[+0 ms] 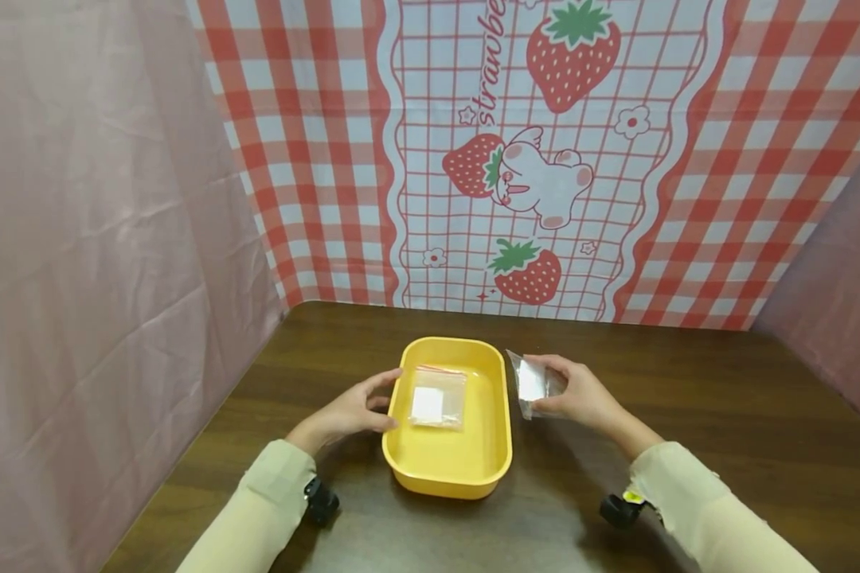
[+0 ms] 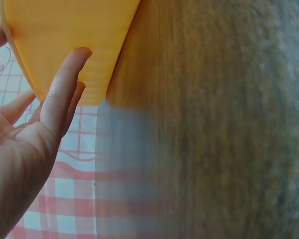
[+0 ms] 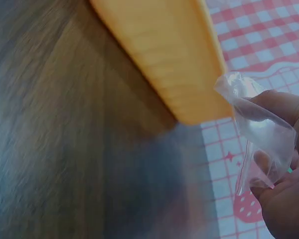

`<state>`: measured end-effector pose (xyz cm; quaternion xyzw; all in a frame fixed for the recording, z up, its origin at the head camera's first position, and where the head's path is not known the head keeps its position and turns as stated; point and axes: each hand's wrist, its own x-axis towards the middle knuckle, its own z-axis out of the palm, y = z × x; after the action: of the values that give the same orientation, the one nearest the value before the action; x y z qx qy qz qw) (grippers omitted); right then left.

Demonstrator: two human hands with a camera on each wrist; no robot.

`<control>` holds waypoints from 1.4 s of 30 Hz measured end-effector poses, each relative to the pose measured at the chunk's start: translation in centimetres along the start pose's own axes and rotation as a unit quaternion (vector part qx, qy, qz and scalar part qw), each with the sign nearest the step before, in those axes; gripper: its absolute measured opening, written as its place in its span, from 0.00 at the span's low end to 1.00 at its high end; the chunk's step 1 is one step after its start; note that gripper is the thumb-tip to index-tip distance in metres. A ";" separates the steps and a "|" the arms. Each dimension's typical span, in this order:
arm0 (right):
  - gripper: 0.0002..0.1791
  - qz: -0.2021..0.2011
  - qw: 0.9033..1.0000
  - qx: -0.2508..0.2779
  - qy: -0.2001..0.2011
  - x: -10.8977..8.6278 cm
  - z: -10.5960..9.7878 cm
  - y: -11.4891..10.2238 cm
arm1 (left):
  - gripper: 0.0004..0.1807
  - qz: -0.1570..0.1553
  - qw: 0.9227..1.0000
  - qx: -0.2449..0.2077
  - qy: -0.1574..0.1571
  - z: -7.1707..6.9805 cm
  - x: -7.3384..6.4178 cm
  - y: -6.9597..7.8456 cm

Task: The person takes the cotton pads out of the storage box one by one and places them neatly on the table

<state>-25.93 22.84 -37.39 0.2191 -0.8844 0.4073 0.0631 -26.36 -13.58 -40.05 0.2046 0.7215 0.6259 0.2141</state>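
A yellow plastic tub stands on the table in front of me. My left hand holds its left side, thumb and forefinger at the rim and the other fingers along the outer wall. Inside the tub lies a clear zip bag with a white rectangle showing in it. To the right of the tub my right hand pinches another clear plastic bag between thumb and fingers. This bag is tilted and a bright, whitish patch shows in it.
The dark wooden table extends on both sides of the tub. A red-and-white checked cloth with strawberries hangs behind it. Pink fabric hangs on the left.
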 end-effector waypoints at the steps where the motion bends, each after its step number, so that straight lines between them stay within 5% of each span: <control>1: 0.36 0.001 1.000 0.000 -0.002 -0.2 0.0 0.4 | 0.46 -0.001 1.000 0.001 0.001 0.0 0.0 0.0; 13: 0.35 0.003 0.999 -0.039 0.002 -1.3 -0.1 4.0 | 0.46 -0.005 1.000 0.006 0.006 0.0 0.1 -0.1; 20: 0.35 0.018 0.998 -0.052 -0.036 -1.5 0.1 5.5 | 0.45 -0.009 1.000 0.010 0.005 -0.1 0.1 -0.1; 27: 0.35 0.034 0.996 -0.057 -0.067 -1.2 0.3 5.9 | 0.45 -0.010 1.000 0.011 0.008 -0.1 0.2 -0.1; 42: 0.41 -0.009 0.992 -0.088 -0.090 -1.5 0.4 6.6 | 0.46 -0.007 1.000 0.010 0.009 0.0 0.0 0.1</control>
<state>-27.47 26.81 -42.66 0.2562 -0.9169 0.3061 0.0056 -26.40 -13.60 -39.97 0.1962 0.7310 0.6190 0.2097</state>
